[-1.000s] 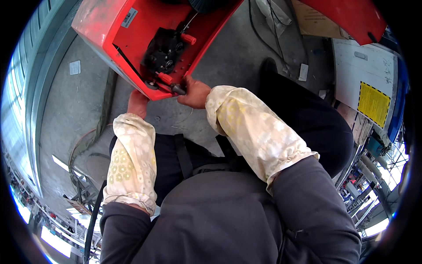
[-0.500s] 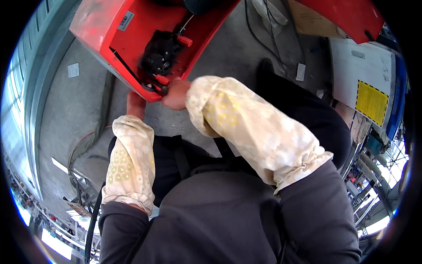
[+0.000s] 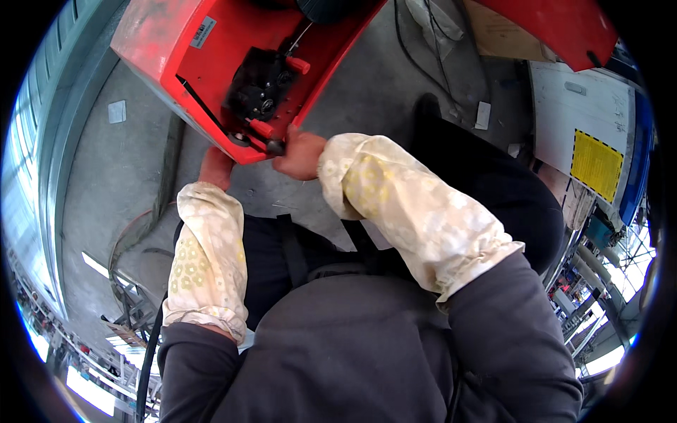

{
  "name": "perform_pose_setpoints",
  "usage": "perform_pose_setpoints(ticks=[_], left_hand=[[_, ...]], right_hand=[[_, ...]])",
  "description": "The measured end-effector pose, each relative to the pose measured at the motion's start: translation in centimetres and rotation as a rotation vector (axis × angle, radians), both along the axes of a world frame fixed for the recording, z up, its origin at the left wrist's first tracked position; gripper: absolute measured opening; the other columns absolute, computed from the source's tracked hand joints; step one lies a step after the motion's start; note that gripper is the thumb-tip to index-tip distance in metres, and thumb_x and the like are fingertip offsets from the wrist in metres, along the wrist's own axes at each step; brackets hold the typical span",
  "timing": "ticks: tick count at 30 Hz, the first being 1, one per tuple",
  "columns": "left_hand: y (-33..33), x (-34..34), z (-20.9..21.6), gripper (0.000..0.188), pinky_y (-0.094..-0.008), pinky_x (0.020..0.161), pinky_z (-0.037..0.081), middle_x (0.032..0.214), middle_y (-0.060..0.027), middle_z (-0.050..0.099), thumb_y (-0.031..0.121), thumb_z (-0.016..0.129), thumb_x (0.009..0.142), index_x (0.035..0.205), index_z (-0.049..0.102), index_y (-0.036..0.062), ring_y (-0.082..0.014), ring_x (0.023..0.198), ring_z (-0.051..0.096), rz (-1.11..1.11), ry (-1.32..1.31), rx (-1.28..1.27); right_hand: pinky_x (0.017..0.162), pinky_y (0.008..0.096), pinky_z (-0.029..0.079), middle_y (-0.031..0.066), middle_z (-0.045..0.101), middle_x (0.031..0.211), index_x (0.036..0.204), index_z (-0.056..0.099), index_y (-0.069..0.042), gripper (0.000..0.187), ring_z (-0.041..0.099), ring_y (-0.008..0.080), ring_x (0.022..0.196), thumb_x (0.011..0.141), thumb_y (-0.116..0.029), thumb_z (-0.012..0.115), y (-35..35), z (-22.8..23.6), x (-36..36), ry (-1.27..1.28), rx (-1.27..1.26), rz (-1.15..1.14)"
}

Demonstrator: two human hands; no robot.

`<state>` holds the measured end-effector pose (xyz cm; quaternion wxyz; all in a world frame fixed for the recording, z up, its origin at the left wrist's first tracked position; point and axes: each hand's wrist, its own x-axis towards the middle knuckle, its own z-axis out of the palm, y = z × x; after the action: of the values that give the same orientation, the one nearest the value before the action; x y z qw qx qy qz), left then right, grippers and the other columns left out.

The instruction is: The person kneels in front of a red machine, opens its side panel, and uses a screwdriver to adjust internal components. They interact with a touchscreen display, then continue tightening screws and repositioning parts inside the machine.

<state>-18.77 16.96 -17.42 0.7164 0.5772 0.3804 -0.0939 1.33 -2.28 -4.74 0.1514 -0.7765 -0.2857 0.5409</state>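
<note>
A red metal housing [image 3: 161, 67], seemingly a welding wire feeder, stands in front of me. Inside it sits a black drive mechanism [image 3: 257, 88] with two red lever handles [image 3: 297, 65]; a thin wire runs up from it to a dark spool [image 3: 328, 5]. My right hand [image 3: 302, 154] is closed at the housing's near right corner, by a small dark rounded piece [image 3: 275, 147] that its fingers seem to pinch. At the near left outer wall is my left hand [image 3: 216, 168], its fingers hidden behind the housing. Both forearms wear pale flowered sleeve covers.
Black cables [image 3: 423, 67] and a clear plastic bag [image 3: 436, 25] lie on the grey floor beyond. To the right are a cardboard box [image 3: 504, 32], a red panel [image 3: 557, 25] and a white cabinet [image 3: 557, 99] with a yellow label. A paper scrap [image 3: 117, 111] lies left.
My right hand has drawn slightly right, away from the housing's corner, and the dark rounded piece has shifted the same way. My left hand has stayed almost in place.
</note>
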Motion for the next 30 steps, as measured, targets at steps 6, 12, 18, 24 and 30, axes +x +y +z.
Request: perform_pose_setpoints(ticks=[6,12,18,24,30], left_hand=[[-2.0,4.1,3.4,0.038,-0.0277,0.085,0.047,0.108,0.0034,0.059,0.025,0.068,0.09,0.123,0.053,0.0137,-0.0092,0.098,0.058,0.122,0.066,0.071],[-1.9,3.4,4.4,0.04,-0.0262,0.081,0.047,0.106,0.0042,0.058,0.029,0.069,0.089,0.123,0.053,0.0138,-0.0079,0.094,0.057,0.213,0.1,-0.105],[-2.3,3.3,4.4,0.042,-0.0278,0.087,0.045,0.113,0.0024,0.057,0.028,0.069,0.089,0.124,0.053,0.0122,-0.0087,0.103,0.054,0.185,-0.062,-0.056],[-2.9,3.7,3.5,0.045,-0.0307,0.089,0.044,0.113,0.0013,0.058,0.022,0.073,0.086,0.124,0.054,0.009,-0.0102,0.102,0.054,0.301,-0.077,-0.068],[-3.3,5.0,4.8,0.044,-0.0304,0.084,0.046,0.104,0.0003,0.061,0.021,0.08,0.081,0.116,0.06,0.0046,-0.0112,0.094,0.055,0.281,0.003,0.142]], right_hand=[[0.09,0.0425,0.05,0.029,0.065,0.108,0.119,0.054,0.012,0.063,0.064,0.0369,0.106,0.077,-0.034,0.058,5.6,0.5,-1.3,-0.221,-0.362,-0.03],[0.086,0.0439,0.051,0.027,0.066,0.098,0.117,0.048,0.009,0.062,0.065,0.0392,0.097,0.073,-0.032,0.062,0.1,1.5,0.5,-0.04,-0.054,-0.033],[0.086,0.0465,0.048,0.0279,0.064,0.099,0.116,0.046,0.006,0.056,0.063,0.0418,0.099,0.075,-0.03,0.061,-1.7,-1.0,-0.3,-0.019,0.108,-0.105],[0.087,0.045,0.049,0.0275,0.065,0.101,0.119,0.045,0.009,0.062,0.063,0.0404,0.101,0.077,-0.035,0.058,-0.1,1.4,-0.3,0.012,-0.038,-0.063],[0.089,0.0431,0.05,0.0273,0.066,0.107,0.12,0.051,0.012,0.065,0.064,0.0379,0.104,0.078,-0.037,0.058,3.9,2.3,-0.9,-0.092,-0.235,-0.07]])
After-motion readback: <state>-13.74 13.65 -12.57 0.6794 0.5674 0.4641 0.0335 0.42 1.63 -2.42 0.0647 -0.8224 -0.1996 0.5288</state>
